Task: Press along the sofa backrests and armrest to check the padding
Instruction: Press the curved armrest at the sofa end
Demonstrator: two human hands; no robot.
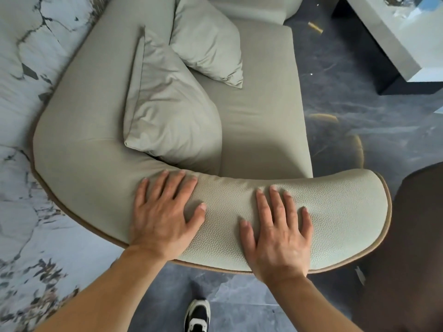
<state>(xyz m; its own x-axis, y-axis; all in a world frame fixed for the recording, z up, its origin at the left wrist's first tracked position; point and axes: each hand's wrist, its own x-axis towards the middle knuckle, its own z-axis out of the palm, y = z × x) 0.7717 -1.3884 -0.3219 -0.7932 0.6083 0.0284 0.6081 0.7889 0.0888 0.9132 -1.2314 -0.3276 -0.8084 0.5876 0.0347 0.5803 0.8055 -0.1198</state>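
A pale grey-green sofa fills the view from above. Its curved padded armrest [340, 219] runs across the lower middle, with a tan piped edge. My left hand [163, 214] lies flat on the armrest near the corner, fingers spread. My right hand [278, 233] lies flat on the armrest to the right of it, fingers spread, the leather dimpled under the fingertips. The backrest [96, 92] runs up the left side along the wall. Neither hand holds anything.
Two loose cushions [172, 111] [206, 41] lean on the seat [261, 111]. A marble wall [21, 68] is at the left. A white low table [393, 32] stands at upper right on the dark glossy floor. A dark round object [417, 236] sits at right. My shoe [197, 315] is below.
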